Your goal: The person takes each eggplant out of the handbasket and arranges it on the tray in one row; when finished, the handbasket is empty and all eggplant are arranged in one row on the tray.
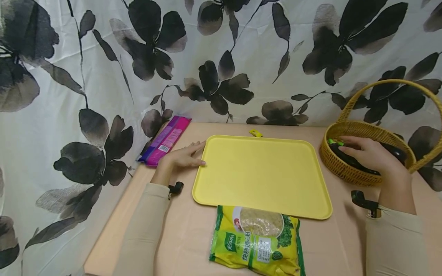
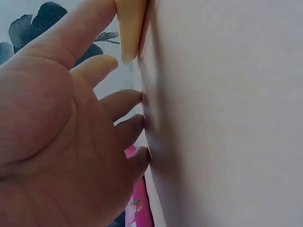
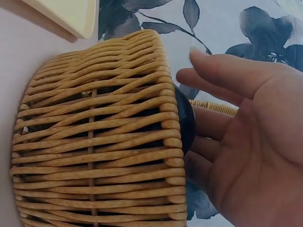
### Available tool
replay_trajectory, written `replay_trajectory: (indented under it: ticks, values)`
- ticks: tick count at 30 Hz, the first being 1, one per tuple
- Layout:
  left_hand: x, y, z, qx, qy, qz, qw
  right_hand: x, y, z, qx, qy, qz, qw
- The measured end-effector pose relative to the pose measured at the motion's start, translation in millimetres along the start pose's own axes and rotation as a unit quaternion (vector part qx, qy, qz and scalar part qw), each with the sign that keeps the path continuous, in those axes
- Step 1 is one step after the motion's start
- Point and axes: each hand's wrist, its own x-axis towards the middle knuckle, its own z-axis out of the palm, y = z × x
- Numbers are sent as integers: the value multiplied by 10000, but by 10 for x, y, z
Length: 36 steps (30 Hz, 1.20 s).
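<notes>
In the head view my left hand (image 1: 184, 157) lies at the left edge of the yellow tray (image 1: 259, 176). The left wrist view shows the thumb against the tray rim (image 2: 130, 30), the other fingers spread with their tips at the tabletop. My right hand (image 1: 371, 155) reaches into a wicker basket (image 1: 345, 168) on the right, over a dark eggplant (image 1: 352, 158) with a green stem end. The right wrist view shows its lower fingers touching the dark eggplant (image 3: 185, 120) behind the basket rim, thumb held apart. Another dark glossy thing (image 1: 395, 151) lies beyond the hand.
A yellow-green Knorr bag (image 1: 257, 241) lies at the tray's near edge. Beyond my left hand is a pink and purple packet (image 1: 169, 140). A small yellow object (image 1: 256, 133) sits behind the tray. The basket handle (image 1: 390, 81) arches upward; a floral curtain (image 1: 276, 57) hangs behind.
</notes>
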Motion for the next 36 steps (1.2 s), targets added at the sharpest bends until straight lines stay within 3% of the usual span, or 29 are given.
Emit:
replay_trajectory:
  ticks: [10,21,28,36]
  values:
    - [20,21,2,-1,-23,-79,10000,19,-16,33,-440,-554,160,9974]
    - [38,24,22,-47,-4,-151,9999,82,-4,78,-323,-477,-252,9980]
    - [40,-4,25,-82,-2,-118,9999,14,42,45,-225,-598,31,9980]
    - [29,-2,15,-8,-13,-90,10000,-55,25,-11,-3,-645,27,9979]
